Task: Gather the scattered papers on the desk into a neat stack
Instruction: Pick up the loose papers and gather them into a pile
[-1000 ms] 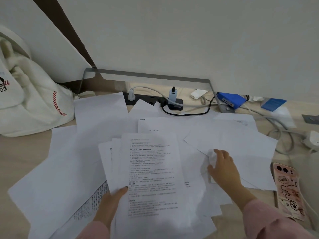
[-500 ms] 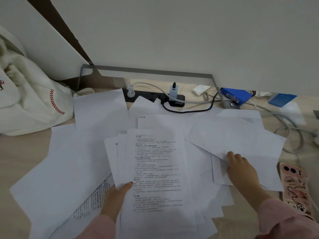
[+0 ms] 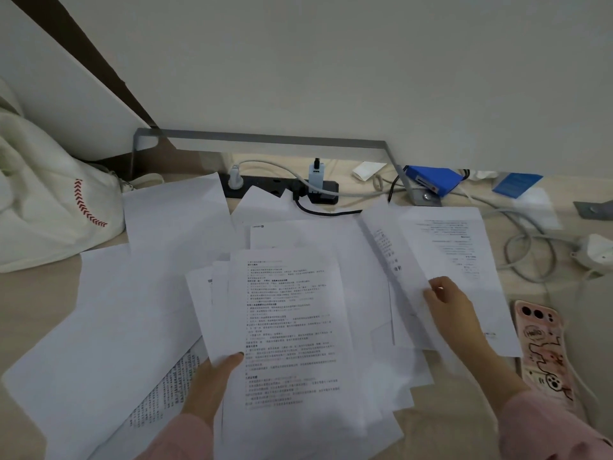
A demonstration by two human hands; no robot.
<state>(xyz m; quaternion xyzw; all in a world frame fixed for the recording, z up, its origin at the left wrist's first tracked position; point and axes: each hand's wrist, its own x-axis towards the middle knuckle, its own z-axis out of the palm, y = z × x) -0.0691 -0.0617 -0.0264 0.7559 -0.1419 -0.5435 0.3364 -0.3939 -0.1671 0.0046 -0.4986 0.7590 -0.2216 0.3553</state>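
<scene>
White papers lie scattered over the beige desk (image 3: pixel 36 303). My left hand (image 3: pixel 212 383) grips the lower left edge of a small fanned bundle of printed sheets (image 3: pixel 288 320), thumb on top. My right hand (image 3: pixel 447 307) pinches the lower edge of one sheet (image 3: pixel 394 257) and holds it raised on edge, its printed underside showing. Under that lifted sheet lies another printed page (image 3: pixel 464 257). Blank sheets (image 3: pixel 139 293) spread out to the left, and a printed page (image 3: pixel 166 390) pokes out at the lower left.
A white bag with red stitching (image 3: pixel 49 207) sits at the left. A black power strip (image 3: pixel 282 187) with plugs and cables lies behind the papers, under a grey metal stand (image 3: pixel 265 141). A pink-cased phone (image 3: pixel 544 350) lies at the right, a blue box (image 3: pixel 431 180) farther back.
My right hand moved right, took hold of the big right-hand sheet and has lifted it up on edge, uncovering a printed page beneath. The left hand keeps its grip on the bundle.
</scene>
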